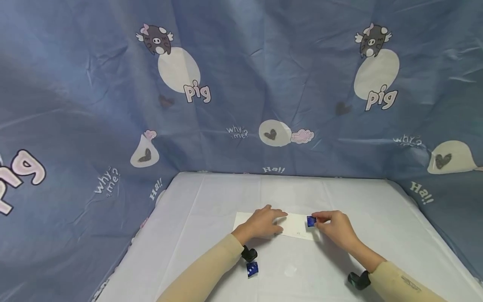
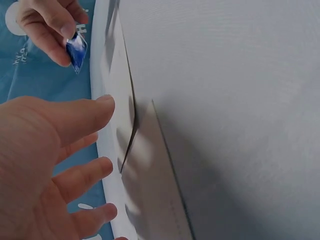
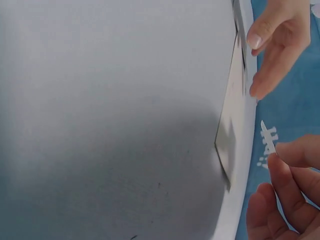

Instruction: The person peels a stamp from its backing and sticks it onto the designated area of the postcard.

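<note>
Right hand point(image 1: 337, 228): thumb and finger pinch blue square point(image 1: 311, 221), raised clear of surface point(image 1: 211, 201), toward 3 o'clock of white paper point(image 1: 294, 226). Left hand point(image 1: 262, 224): fingers spread over paper, holding nothing; contact unclear. Second blue square point(image 1: 252, 269) lies on surface, toward 7 o'clock of paper. Progress, judged: part-way; held square not yet set down, second untouched.

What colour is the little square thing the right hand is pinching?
Blue, with some pale shiny bits. The little square shows best in the left wrist view.
</note>
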Demonstrator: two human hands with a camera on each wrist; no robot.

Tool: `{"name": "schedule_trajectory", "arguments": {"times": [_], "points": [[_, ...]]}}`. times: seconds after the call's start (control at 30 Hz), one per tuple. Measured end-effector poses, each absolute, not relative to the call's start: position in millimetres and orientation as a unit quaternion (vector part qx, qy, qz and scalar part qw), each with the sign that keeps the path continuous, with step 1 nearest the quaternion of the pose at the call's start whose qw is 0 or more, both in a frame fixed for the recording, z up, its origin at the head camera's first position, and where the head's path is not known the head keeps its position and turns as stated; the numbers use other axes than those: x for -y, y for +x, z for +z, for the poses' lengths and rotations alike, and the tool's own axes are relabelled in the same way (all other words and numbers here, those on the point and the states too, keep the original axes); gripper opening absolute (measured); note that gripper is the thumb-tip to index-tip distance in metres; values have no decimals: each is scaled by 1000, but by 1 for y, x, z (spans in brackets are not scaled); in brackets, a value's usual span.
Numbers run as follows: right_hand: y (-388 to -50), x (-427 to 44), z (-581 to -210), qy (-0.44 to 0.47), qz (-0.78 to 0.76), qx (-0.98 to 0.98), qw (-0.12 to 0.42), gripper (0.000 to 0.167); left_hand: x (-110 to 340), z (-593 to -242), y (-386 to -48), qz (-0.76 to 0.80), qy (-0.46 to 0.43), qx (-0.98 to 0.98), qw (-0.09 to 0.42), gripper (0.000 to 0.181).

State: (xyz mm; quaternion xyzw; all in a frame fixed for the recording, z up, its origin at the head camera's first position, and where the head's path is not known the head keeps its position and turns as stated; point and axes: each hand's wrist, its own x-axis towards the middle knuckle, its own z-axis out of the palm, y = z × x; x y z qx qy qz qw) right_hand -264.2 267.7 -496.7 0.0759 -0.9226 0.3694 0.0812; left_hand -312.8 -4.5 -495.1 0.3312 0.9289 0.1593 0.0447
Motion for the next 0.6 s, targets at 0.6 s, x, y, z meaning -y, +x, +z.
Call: {"name": "schedule_trajectory", "arguments": {"times": [0.6], "points": [[-279, -270, -513, 37, 378, 924, 46, 26, -1, -501, -314, 131, 329, -934, 53, 44]]}}
